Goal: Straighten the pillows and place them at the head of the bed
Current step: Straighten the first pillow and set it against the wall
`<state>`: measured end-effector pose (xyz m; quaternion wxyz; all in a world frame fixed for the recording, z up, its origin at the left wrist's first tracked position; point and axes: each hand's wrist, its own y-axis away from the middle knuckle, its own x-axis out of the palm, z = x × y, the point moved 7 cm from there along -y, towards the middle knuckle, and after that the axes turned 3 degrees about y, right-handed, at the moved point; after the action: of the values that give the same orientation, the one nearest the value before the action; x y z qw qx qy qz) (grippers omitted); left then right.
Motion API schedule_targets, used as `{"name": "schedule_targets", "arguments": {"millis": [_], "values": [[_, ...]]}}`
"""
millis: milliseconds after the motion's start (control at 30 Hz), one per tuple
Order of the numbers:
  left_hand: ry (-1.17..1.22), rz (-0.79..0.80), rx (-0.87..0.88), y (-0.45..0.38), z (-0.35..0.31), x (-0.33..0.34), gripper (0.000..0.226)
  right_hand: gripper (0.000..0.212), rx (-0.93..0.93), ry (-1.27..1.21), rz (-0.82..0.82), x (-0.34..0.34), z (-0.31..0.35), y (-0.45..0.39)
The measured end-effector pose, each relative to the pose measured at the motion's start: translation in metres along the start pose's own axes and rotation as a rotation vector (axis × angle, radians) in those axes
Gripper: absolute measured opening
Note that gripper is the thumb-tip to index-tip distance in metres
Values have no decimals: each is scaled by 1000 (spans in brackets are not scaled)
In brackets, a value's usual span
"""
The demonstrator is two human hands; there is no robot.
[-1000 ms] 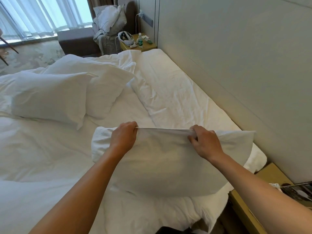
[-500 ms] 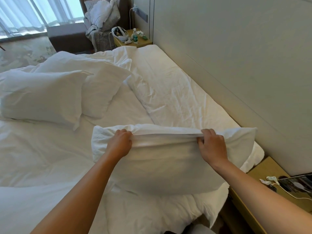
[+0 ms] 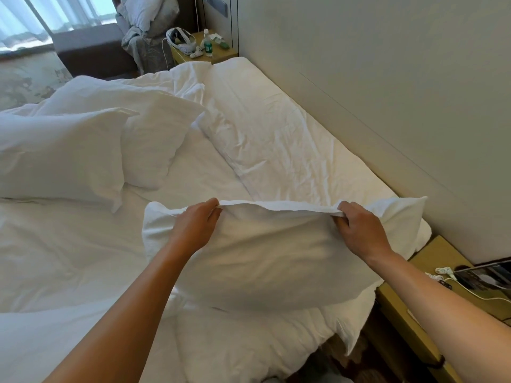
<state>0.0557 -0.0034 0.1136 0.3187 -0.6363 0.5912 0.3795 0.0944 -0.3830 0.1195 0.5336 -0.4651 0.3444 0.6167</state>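
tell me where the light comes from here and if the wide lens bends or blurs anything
Head view: daylight enters through the curtained window at top left, slightly blown out; the held pillow shows a soft grey shadow on its near face, below the left hand and right hand; the headboard panel edge bows with lens distortion; the far nightstand items look soft.

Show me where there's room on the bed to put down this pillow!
Free: the wrinkled white sheet strip along the grey headboard wall, beyond the held white pillow. Crowded: the left side, where two plump white pillows lie overlapping.
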Motion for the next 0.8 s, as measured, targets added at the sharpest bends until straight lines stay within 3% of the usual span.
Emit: {"name": "schedule_targets", "arguments": {"millis": [233, 400, 800], "values": [[-19, 29, -114, 19, -5, -3, 30, 21, 64, 7, -48, -24, -2, 14], [46, -72, -150, 32, -17, -20, 32, 19, 121, -269, -86, -40, -4, 16], [84, -306, -88, 36, -109, -75, 30, 26, 41, -312, -223, -119, -31, 1]]}}
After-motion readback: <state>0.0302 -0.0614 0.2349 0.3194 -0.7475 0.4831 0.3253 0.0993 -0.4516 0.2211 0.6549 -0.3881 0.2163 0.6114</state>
